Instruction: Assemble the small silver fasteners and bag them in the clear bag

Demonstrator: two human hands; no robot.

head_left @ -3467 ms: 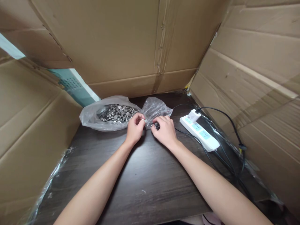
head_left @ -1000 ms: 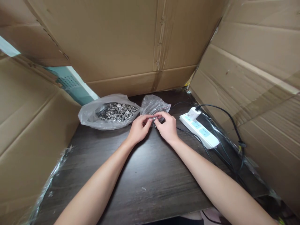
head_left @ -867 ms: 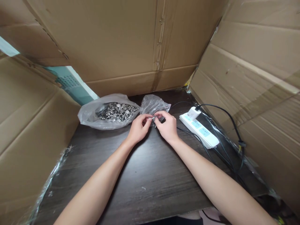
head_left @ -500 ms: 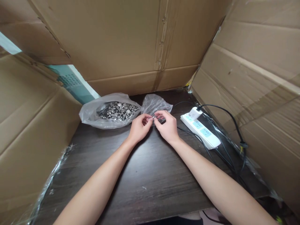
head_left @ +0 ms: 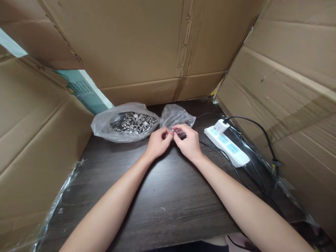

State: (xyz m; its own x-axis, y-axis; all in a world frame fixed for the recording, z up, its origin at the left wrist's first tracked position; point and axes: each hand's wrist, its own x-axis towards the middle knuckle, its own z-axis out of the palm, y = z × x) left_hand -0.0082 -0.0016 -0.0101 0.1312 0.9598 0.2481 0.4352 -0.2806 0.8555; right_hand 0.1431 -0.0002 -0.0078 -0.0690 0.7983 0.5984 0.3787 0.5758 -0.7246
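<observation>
My left hand (head_left: 159, 142) and my right hand (head_left: 188, 140) meet above the dark table, fingertips together. Between them is a small shiny metal piece (head_left: 173, 131), mostly covered by the fingers; its exact kind does not show. Both hands are closed in a pinch around it. Left of my hands lies an open clear plastic bag (head_left: 105, 129) full of small round metal parts (head_left: 136, 122). Just behind my fingers sits a second, smaller clear plastic bag (head_left: 173, 115), its near side hidden by my right hand.
A white power strip (head_left: 228, 145) with a plugged-in adapter (head_left: 222, 126) lies to the right, black cables (head_left: 265, 140) running around it. Cardboard walls (head_left: 147, 42) enclose the dark wooden table (head_left: 157, 196) at the back and on both sides.
My fingertips have drawn closer together around the small metal piece. The whole view has shifted slightly; the bags and power strip stay in place on the table.
</observation>
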